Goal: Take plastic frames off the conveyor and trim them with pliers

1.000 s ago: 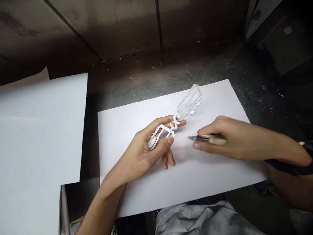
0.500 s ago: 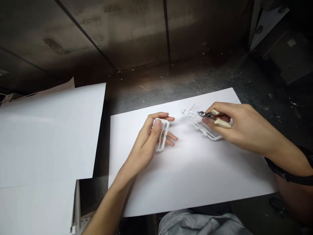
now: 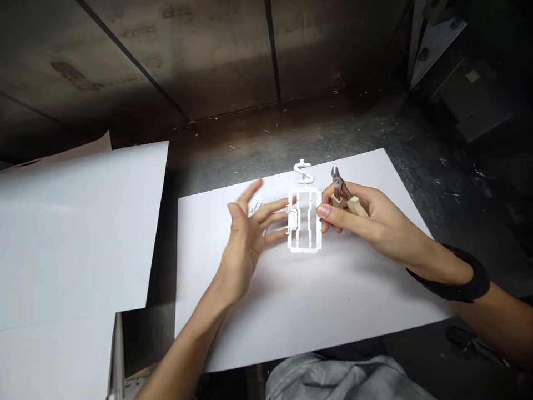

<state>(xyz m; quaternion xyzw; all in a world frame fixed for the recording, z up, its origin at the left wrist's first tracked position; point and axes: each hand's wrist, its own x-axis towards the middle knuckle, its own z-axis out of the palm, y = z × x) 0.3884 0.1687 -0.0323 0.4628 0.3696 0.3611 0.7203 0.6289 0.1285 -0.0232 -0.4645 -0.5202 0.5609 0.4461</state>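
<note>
Pliers [image 3: 338, 186] and white frame [image 3: 309, 222] in right hand [image 3: 372, 219]

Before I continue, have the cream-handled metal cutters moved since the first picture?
Yes, the cutters moved toward the far edge of the white rectangular paper sheet.

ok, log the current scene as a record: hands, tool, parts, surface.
left hand: open, fingers spread by the white frame; contact unclear
right hand: pinches the frame's edge, also holds the nippers
nippers: metal tips, cream handles
frame: S-shaped piece at its far end
second white part: behind left hand, partly hidden
surface: white sheet on dark bench
</note>
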